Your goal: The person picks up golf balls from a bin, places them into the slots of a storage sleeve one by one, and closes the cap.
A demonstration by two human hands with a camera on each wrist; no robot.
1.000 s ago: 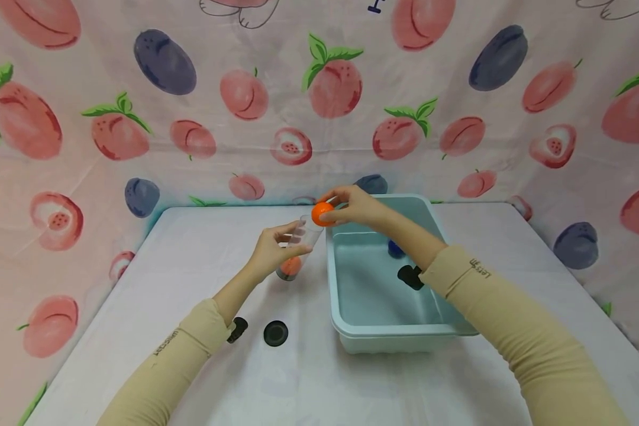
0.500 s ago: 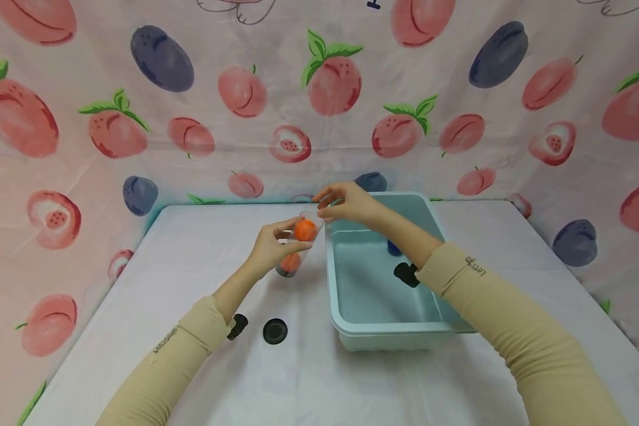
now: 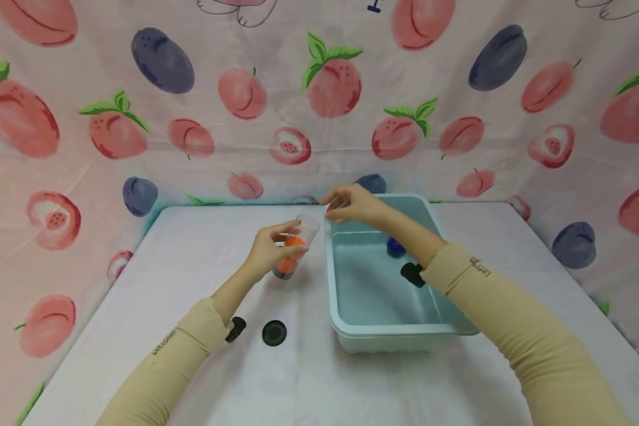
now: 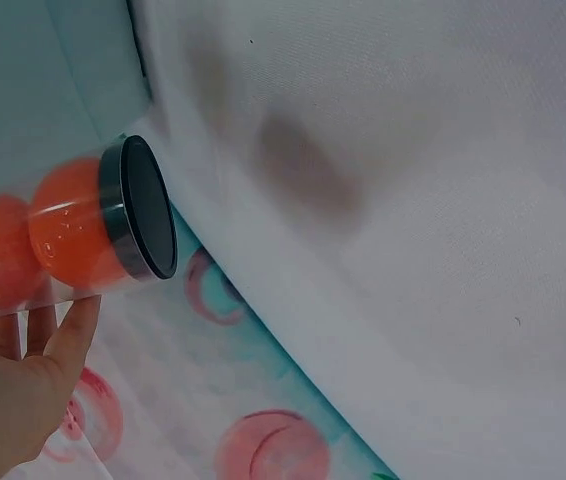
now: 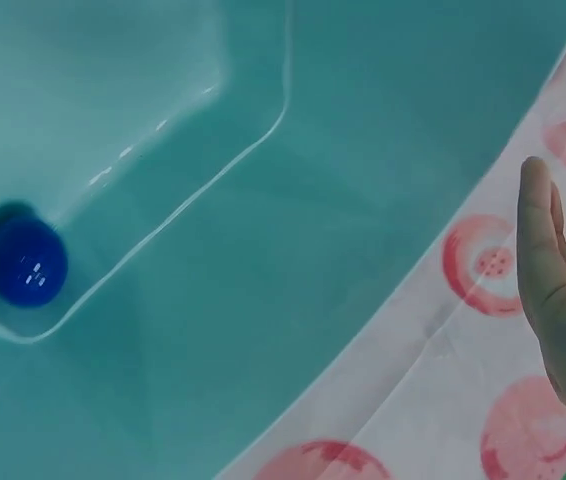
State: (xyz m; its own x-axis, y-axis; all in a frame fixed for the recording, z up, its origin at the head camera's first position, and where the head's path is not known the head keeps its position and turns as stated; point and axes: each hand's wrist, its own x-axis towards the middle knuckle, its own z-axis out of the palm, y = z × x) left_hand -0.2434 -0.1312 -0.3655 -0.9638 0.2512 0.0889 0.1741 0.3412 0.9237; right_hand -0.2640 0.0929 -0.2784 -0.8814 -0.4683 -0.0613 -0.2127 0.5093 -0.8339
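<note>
My left hand [image 3: 268, 248] grips a clear plastic tube [image 3: 307, 227], tilted with its uncovered mouth up and to the right. Two orange balls, an upper ball [image 3: 294, 241] and a lower ball [image 3: 286, 267], lie one against the other inside it. A black cap [image 4: 146, 207] closes the tube's lower end in the left wrist view. My right hand [image 3: 357, 204] holds nothing, its fingers loosely bent above the back left corner of the light blue tub [image 3: 331, 278]. The right wrist view has its fingers [image 5: 538, 220] extended beside the tub wall.
A blue ball [image 3: 396, 247] lies inside the tub, near its back. On the white table [image 3: 202, 378], left of the tub, is a round black lid [image 3: 274, 333]. Fruit-print cloth [image 3: 191, 177] hangs behind the table.
The orange ball in my right hand went into the tube and slid down onto the other one. My right hand let go and drew slightly right.
</note>
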